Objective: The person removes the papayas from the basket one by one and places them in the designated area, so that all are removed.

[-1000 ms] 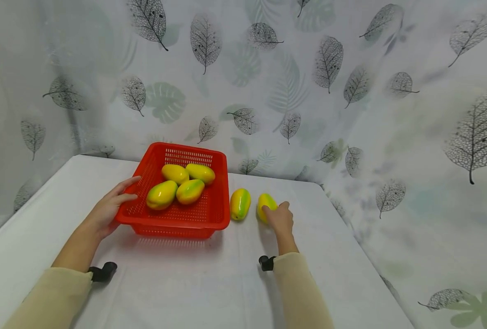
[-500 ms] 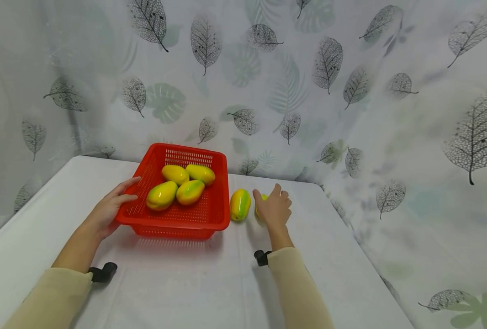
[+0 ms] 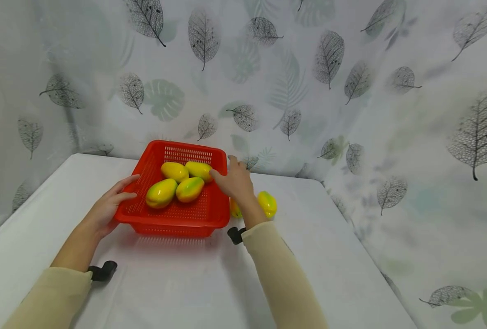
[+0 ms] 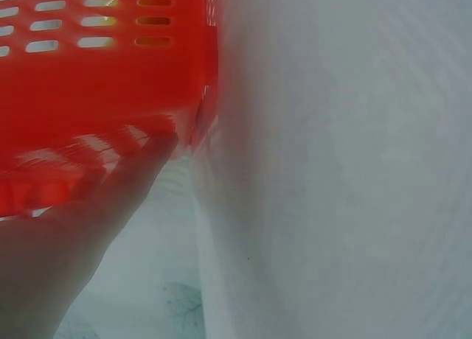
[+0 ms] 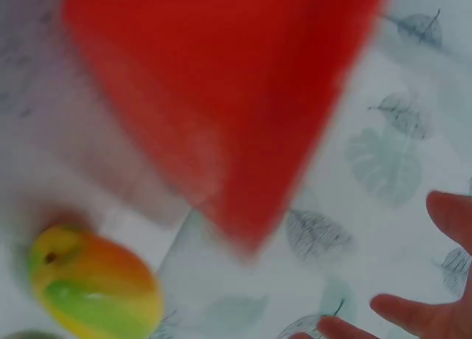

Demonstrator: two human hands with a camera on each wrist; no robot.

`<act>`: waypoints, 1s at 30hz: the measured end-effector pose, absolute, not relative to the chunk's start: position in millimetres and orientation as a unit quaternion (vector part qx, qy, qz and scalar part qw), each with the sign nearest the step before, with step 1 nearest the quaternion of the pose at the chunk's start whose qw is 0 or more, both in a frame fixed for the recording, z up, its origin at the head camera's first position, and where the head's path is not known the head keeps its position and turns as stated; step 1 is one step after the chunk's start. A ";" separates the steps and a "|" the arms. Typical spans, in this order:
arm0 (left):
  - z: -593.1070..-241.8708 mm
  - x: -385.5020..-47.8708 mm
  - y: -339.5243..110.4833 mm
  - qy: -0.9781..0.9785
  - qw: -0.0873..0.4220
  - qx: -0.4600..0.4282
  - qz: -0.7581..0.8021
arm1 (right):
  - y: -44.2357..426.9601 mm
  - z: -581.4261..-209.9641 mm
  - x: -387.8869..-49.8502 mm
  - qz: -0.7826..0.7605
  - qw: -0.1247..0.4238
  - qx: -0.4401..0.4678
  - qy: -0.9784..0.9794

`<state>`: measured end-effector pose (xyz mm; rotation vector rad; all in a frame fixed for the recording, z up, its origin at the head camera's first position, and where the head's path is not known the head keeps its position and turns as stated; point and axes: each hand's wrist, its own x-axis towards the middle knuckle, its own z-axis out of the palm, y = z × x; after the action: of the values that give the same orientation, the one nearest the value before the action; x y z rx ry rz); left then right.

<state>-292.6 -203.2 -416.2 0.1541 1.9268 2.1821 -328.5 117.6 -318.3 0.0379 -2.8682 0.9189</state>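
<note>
A red perforated basket [image 3: 171, 224] holds several yellow-green mangoes [image 3: 160, 193]. My left hand [image 3: 105, 208] grips its left rim; in the left wrist view a finger of the left hand [image 4: 81, 221] lies along the red basket wall [image 4: 110, 88]. My right hand [image 3: 235, 180] is over the basket's right edge, fingers spread and holding nothing. Beneath the right forearm a mango [image 3: 235, 209] is partly hidden, and another mango [image 3: 267, 204] lies to its right. The right wrist view shows the right hand's spread fingers [image 5: 413, 313], the blurred basket [image 5: 221, 96] and a mango [image 5: 99, 284].
A white cloth [image 3: 330, 256] covers the table. Behind it and along the right side hangs a leaf-patterned sheet [image 3: 268, 82]. Black straps with small devices are on both wrists, below the cream sleeves.
My right hand has let go of the right-hand mango, lifted, and moved left and away to the basket's right edge. The left hand and the basket have stayed in place.
</note>
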 end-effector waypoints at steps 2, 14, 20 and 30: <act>-414.8 -292.1 -204.1 0.655 0.111 0.054 0.745 | 103.5 -311.9 -330.3 0.308 0.030 0.029 -0.951; -409.0 -294.0 -208.7 0.641 0.108 0.052 0.758 | 51.1 -304.5 -338.6 0.287 -0.085 0.065 -0.952; -407.1 -292.6 -206.7 0.633 0.111 0.053 0.765 | 42.6 -302.8 -347.8 0.302 -0.068 0.060 -0.949; -416.4 -291.6 -200.7 0.658 0.103 0.052 0.744 | 42.7 -321.0 -368.9 0.305 -0.168 0.058 -0.936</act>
<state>-291.6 -200.7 -416.4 0.1522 1.9424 2.1942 -368.9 42.7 -321.0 0.2059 -3.3028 1.0753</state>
